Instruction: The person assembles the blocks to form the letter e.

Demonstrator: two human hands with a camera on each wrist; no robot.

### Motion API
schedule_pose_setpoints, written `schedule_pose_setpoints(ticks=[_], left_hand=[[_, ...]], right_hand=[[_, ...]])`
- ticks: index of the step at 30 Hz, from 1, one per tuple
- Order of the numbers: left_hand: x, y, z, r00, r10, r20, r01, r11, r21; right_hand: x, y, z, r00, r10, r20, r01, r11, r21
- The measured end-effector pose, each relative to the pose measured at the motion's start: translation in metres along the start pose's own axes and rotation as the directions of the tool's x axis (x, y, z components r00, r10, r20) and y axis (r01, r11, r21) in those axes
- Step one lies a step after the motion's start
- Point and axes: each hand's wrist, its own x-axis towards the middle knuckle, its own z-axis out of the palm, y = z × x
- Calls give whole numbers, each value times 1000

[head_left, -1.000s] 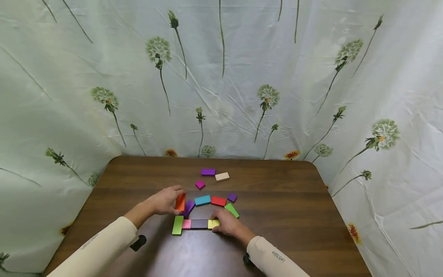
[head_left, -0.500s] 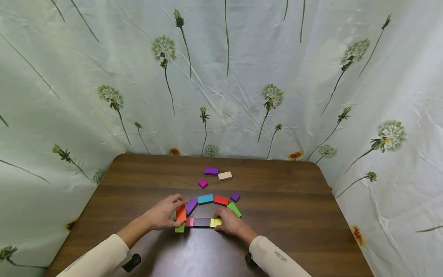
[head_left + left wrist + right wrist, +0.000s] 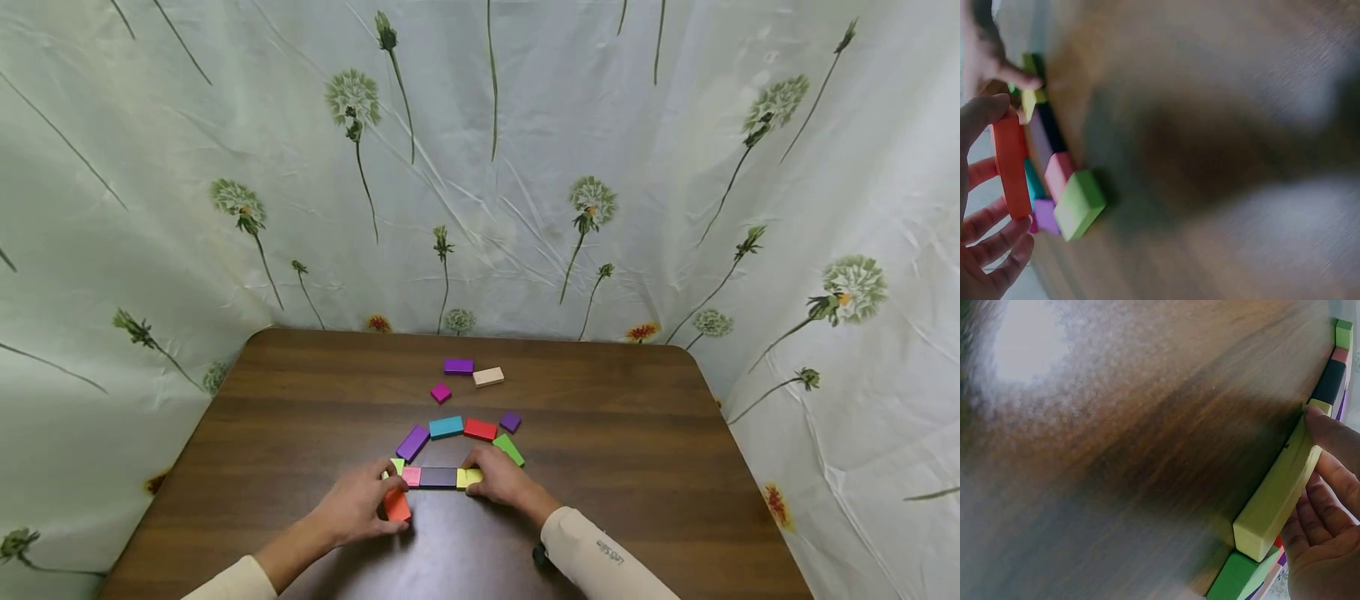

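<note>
My left hand [image 3: 354,505] grips an orange block [image 3: 397,505] between thumb and fingers, in front of the row's left end. In the left wrist view the orange block is off the table, overlapping the row. A light green block [image 3: 1080,203] sits crosswise at that end, partly covered by the hand in the head view. Beside it in line are a pink block [image 3: 411,477], a dark grey block [image 3: 438,477] and a yellow block [image 3: 467,477]. My right hand [image 3: 501,477] pinches the long yellow block; the right wrist view shows the thumb on its near side.
Behind the row, purple [image 3: 412,443], blue [image 3: 446,427], red [image 3: 480,429] and green [image 3: 509,450] blocks form an arch. A small dark purple block [image 3: 511,422] lies outside it. Farther back are magenta [image 3: 441,393], purple [image 3: 459,367] and beige [image 3: 488,377] blocks on the wooden table [image 3: 615,433].
My left hand has carried the orange block from beside the arch's purple block, over the light green block, to the row's front. The right hand has stayed at the yellow block.
</note>
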Motion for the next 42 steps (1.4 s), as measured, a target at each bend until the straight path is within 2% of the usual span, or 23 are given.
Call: schedule_pose_setpoints(ticks=[3, 7, 15, 18, 22, 26, 31, 34, 38, 42], left_hand=[[-7, 4, 9, 998, -47, 30, 48, 999, -12], [-14, 8, 21, 989, -127, 82, 129, 992, -14], [-21, 13, 41, 971, -209, 114, 211, 977, -11], [-23, 13, 47, 975, -207, 86, 209, 978, -13], [-26, 11, 54, 985, -169, -12, 170, 985, 13], [-29, 8, 60, 986, -147, -77, 150, 988, 34], [-33, 4, 58, 986, -157, -50, 158, 987, 13], [-38, 0, 54, 985, -162, -60, 165, 985, 50], [-44, -3, 51, 975, -211, -61, 217, 970, 107], [-47, -3, 52, 966, -256, -47, 260, 958, 121]], right_hand=[[0, -1, -1, 1000, -5, 4, 5, 1000, 10], [0, -2, -4, 1000, 6, 10, -6, 1000, 14], [-1, -2, -2, 1000, 20, 17, -20, 1000, 16], [0, -1, -1, 999, 39, 30, -40, 999, 21], [1, -1, -1, 998, 47, 33, -47, 999, 14], [2, 0, -1, 999, 42, 32, -42, 999, 1], [2, -1, -1, 998, 56, 37, -56, 998, -1], [3, -1, -1, 998, 52, 30, -52, 999, -6], [2, -1, 0, 999, 34, 18, -34, 999, -17], [1, -1, 0, 1000, 25, 14, -25, 1000, -14]])
